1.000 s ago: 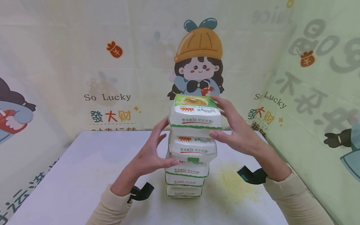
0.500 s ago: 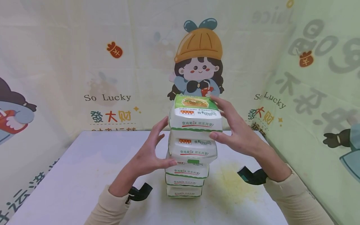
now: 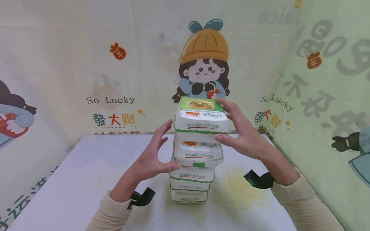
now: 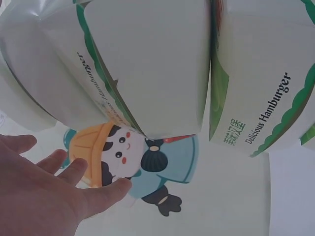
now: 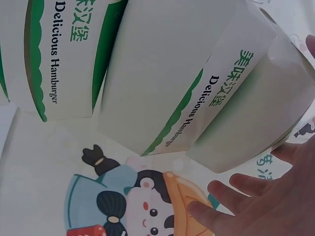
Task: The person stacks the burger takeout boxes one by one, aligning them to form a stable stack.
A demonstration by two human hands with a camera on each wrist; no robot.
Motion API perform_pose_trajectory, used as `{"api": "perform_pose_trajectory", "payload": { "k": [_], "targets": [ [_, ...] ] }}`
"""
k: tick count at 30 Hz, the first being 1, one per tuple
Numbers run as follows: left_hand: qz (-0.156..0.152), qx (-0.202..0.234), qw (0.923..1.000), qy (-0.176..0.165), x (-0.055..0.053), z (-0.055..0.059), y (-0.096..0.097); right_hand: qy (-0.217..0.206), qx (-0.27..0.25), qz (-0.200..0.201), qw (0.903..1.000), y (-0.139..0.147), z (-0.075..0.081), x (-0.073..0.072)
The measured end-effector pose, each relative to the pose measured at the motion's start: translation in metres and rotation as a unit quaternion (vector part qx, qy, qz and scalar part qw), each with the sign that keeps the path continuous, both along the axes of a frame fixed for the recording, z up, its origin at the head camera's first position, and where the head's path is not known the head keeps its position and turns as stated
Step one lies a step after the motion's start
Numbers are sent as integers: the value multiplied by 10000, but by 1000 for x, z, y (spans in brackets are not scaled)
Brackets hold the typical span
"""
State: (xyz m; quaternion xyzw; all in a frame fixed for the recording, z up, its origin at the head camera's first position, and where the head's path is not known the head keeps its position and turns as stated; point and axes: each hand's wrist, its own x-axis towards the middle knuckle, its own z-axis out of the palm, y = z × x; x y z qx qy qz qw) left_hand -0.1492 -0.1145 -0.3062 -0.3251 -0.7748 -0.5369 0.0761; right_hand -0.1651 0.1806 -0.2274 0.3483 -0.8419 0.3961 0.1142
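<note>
Several white-and-green paper hamburger boxes stand in one upright, slightly uneven stack. The top hamburger box (image 3: 200,117) shows a printed burger on its lid, and the box beneath it (image 3: 198,150) juts a little to the right. My left hand (image 3: 147,157) is beside the stack's left side, fingers spread and thumb out; its fingers are apart from the boxes in the left wrist view. Around the top box's right side is my right hand (image 3: 245,136), thumb near the front lower edge and fingertips by the back corner. Its fingers look extended; firm contact is hard to tell.
The stack's bottom box (image 3: 189,196) rests on a white table (image 3: 115,154) with a yellowish stain (image 3: 242,189) to its right. Printed cloth (image 3: 150,80) hangs behind and at both sides. A dark strap piece sticks out at each wrist.
My left hand has drawn slightly left, its fingertips and thumb moving away from the stack. The right hand and the stacked boxes have barely moved.
</note>
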Motion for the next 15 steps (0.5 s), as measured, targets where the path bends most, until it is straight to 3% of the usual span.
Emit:
{"api": "perform_pose_trajectory", "payload": {
  "k": [15],
  "targets": [
    [165, -141, 9998, 16, 3, -2, -8, -33, -12, -168, 9999, 3, 1, 2]
  ]
}}
